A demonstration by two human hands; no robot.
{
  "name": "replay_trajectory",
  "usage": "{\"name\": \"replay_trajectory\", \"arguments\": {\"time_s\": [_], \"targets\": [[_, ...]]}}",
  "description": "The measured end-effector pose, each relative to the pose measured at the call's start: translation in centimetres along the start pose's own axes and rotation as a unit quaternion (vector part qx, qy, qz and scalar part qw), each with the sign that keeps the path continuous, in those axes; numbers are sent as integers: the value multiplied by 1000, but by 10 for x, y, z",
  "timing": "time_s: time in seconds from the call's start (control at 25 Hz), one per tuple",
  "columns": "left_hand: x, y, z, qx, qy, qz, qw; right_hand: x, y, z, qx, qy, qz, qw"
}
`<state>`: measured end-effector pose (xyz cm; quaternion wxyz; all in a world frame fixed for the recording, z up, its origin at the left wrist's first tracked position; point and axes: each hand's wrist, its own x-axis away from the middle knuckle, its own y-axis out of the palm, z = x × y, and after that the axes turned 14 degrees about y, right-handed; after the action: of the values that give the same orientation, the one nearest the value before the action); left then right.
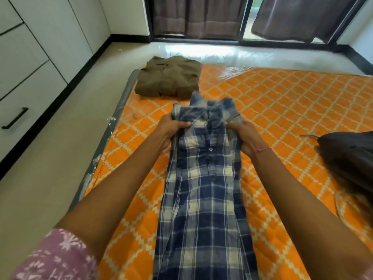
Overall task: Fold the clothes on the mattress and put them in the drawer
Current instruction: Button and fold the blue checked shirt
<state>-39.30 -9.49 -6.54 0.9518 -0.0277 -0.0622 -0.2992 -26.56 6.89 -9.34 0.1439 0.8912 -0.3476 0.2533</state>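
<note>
Two hands gripped the blue-and-white plaid cotton shirt (203,178) at its shoulders, the left hand (171,132) and right hand (244,136) each pinching one side near the collar. The shirt lay narrowed lengthwise on the orange quilted mattress (292,110), near a folded olive-brown shirt (168,77). Soft, light and limp, it would likely sag; its folded edges seemed the best hold.

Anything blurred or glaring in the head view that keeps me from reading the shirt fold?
Head view: collar end of the plaid shirt is motion-blurred between the left hand and right hand; window glare streaks the plastic wrap on the mattress; wide-angle lens bends the edges.
</note>
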Motion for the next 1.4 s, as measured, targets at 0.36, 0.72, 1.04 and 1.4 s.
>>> {"name": "replay_trajectory", "arguments": {"time_s": [0.36,0.72,1.04,1.4], "targets": [[212,-52,-91,-528,366,-158,750,189,-57,167,366,-209,-5,907],[254,-55,-66,-558,434,-200,678,226,-50,178,507,-355,115,777],[247,-39,-39,-535,208,-275,771,227,-40,155,477,-240,123,836],[249,33,-97,-632,304,-98,706,214,-1,151,379,-252,250,854]]}}
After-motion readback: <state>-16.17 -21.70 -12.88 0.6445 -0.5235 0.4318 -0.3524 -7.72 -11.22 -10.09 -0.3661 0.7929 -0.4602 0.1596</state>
